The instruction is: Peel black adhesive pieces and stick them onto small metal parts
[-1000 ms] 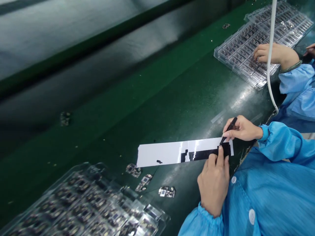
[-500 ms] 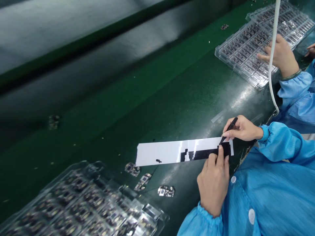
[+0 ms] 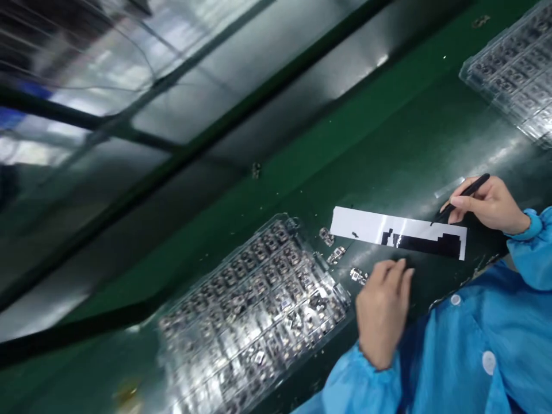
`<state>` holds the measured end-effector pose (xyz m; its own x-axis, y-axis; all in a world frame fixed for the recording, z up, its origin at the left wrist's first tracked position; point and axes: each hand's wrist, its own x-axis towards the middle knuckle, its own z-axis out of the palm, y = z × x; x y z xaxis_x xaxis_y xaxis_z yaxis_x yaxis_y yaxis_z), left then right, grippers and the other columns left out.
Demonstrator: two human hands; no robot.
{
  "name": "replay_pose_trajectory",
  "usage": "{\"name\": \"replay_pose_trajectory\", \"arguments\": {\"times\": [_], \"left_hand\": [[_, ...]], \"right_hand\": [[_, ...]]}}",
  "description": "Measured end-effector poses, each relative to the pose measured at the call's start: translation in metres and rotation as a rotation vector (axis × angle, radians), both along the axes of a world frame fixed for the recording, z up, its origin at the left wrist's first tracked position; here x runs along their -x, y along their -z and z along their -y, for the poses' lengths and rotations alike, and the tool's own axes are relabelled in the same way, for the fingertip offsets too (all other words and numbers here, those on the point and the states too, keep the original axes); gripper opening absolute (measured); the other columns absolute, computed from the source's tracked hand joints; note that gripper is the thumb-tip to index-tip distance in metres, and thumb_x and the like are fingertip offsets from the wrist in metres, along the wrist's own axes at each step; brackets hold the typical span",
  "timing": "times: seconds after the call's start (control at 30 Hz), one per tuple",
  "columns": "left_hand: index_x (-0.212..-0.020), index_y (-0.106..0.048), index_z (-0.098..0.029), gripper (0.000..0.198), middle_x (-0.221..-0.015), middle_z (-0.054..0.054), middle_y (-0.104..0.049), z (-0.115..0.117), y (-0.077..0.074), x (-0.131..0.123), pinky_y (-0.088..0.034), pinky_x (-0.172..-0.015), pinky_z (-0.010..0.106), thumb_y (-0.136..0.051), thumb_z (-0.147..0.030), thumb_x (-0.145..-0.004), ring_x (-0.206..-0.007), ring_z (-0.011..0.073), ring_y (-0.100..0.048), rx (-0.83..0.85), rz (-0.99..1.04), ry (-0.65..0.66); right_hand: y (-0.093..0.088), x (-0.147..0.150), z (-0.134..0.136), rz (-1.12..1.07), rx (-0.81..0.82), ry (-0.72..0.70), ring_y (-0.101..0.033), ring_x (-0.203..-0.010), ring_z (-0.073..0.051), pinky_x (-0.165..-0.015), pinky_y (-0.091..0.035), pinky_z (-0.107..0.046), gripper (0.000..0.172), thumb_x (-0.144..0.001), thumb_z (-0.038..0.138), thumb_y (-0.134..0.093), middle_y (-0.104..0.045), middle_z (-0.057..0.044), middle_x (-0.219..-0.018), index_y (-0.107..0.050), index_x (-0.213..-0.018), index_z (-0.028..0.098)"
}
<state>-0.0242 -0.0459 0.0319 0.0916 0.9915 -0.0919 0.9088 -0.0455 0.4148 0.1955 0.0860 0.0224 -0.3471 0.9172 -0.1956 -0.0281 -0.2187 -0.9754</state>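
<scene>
My right hand (image 3: pixel 489 207) grips a slim black pen-like tool (image 3: pixel 468 195), whose tip is at the upper edge of a white strip (image 3: pixel 362 221). Black tape pieces (image 3: pixel 425 244) lie along the strip's lower right part, and a small dark bit (image 3: pixel 355 234) is near its left end. Below the strip, my left hand (image 3: pixel 383 310) is over the green surface with loosely bent fingers slightly apart and nothing visible in them. Beside its knuckles lies a small circuit board (image 3: pixel 357 276). Two more boards, one here (image 3: pixel 336 255), lie by the strip's left end.
A clear tray (image 3: pixel 254 293) full of small circuit boards is at lower centre. Another filled tray (image 3: pixel 513 75) stands at the upper right. Single boards lie farther off, one at upper centre (image 3: pixel 256 170). A metal ledge (image 3: pixel 267 98) runs along the far side.
The view has swung left, and the other person's hand is out of frame. My left hand has come off the strip towards the loose boards. My right hand has drawn the tool back from the black tape.
</scene>
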Motion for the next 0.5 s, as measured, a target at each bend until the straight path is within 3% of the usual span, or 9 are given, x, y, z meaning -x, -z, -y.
{"name": "replay_pose_trajectory", "arguments": {"times": [0.1, 0.2, 0.4, 0.5], "left_hand": [[-0.099, -0.067, -0.015, 0.025, -0.095, 0.008, -0.064, 0.001, -0.006, 0.051, -0.053, -0.065, 0.031, -0.058, -0.033, -0.084, -0.069, 0.0171, -0.063, 0.061, -0.083, -0.124], [-0.103, -0.064, -0.014, 0.031, -0.1, 0.01, -0.063, -0.005, -0.005, 0.08, -0.054, -0.064, 0.033, -0.063, -0.034, -0.078, -0.068, 0.0185, -0.063, 0.154, -0.112, -0.05], [-0.097, -0.066, -0.014, 0.023, -0.101, 0.011, -0.066, -0.01, 0.003, 0.079, -0.055, -0.071, 0.032, -0.052, -0.027, -0.084, -0.078, 0.02, -0.067, 0.132, -0.103, 0.179], [-0.097, -0.066, -0.013, 0.025, -0.103, 0.014, -0.068, 0.0, 0.005, 0.077, -0.056, -0.073, 0.034, -0.046, -0.019, -0.084, -0.083, 0.0229, -0.068, 0.023, -0.206, 0.1]], "right_hand": [[0.0, 0.009, -0.005, -0.028, -0.005, -0.045, -0.066, -0.05, -0.015, -0.045, -0.056, -0.025, 0.018, -0.073, 0.036, -0.073, -0.069, -0.004, -0.06, -0.067, -0.07, 0.019], [0.0, 0.015, -0.006, -0.037, 0.015, -0.078, -0.066, -0.05, -0.016, -0.045, -0.057, -0.027, 0.02, -0.072, 0.038, -0.073, -0.069, -0.005, -0.06, -0.067, -0.072, 0.02], [0.003, 0.016, -0.005, -0.081, 0.047, -0.072, -0.066, -0.051, -0.018, -0.046, -0.057, -0.029, 0.022, -0.071, 0.04, -0.074, -0.07, -0.005, -0.061, -0.065, -0.071, 0.02], [0.006, 0.016, -0.005, -0.117, 0.062, -0.074, -0.066, -0.05, -0.018, -0.046, -0.057, -0.029, 0.022, -0.072, 0.039, -0.074, -0.07, -0.005, -0.061, -0.065, -0.072, 0.019]]}}
